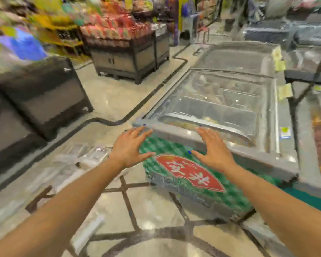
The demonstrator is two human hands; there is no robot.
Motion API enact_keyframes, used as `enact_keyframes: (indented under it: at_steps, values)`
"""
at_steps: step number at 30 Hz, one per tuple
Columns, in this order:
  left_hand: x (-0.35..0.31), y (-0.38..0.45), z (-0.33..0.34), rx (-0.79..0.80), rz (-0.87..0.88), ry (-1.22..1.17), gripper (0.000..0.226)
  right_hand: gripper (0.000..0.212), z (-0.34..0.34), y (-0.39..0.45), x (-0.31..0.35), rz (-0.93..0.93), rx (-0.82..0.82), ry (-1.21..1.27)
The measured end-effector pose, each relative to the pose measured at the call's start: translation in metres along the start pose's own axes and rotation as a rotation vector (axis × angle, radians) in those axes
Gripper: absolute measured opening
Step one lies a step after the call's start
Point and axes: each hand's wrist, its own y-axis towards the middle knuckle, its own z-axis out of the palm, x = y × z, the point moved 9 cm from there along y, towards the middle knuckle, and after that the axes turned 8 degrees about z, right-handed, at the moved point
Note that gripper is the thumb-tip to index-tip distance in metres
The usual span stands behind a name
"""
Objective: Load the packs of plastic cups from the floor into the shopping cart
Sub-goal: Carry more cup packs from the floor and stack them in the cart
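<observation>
Both hands, the left hand (130, 147) and the right hand (213, 149), hover spread and empty, while the clear packs of plastic cups (82, 158) lie blurred on the floor (156, 210) at about nine o'clock, nearer the left; their count and long axis cannot be told.

White Chinese characters stand on a red fan-shaped label (190, 173) on the green chequered panel (230, 199); blur makes them unreadable.
</observation>
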Motion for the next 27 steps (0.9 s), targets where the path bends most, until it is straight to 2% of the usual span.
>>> enact_keyframes:
  at_steps: [3, 6, 9, 12, 16, 21, 27]
  values:
    - [0.067, -0.052, -0.006, -0.046, -0.161, -0.015, 0.097, 0.085, 0.036, 0.029, 0.077, -0.144, 0.104, 0.013]
    - [0.118, -0.095, 0.003, -0.023, -0.299, 0.011, 0.1, 0.089, 0.073, 0.052, 0.135, -0.283, 0.203, 0.007]
    - [0.161, -0.129, 0.016, -0.009, -0.412, 0.031, 0.098, 0.094, 0.101, 0.077, 0.183, -0.392, 0.261, 0.002]
    - [0.195, -0.149, 0.021, -0.002, -0.513, 0.03, 0.096, 0.09, 0.122, 0.105, 0.22, -0.469, 0.297, 0.032]
    - [0.233, -0.158, 0.027, -0.009, -0.654, 0.021, 0.098, 0.083, 0.149, 0.149, 0.247, -0.539, 0.352, 0.052]
    - [0.261, -0.143, 0.033, 0.023, -0.727, 0.035, 0.087, 0.089, 0.175, 0.209, 0.261, -0.583, 0.402, 0.043]
    - [0.299, -0.115, 0.054, 0.008, -0.806, -0.028, 0.087, 0.082, 0.215, 0.255, 0.273, -0.572, 0.444, 0.006]
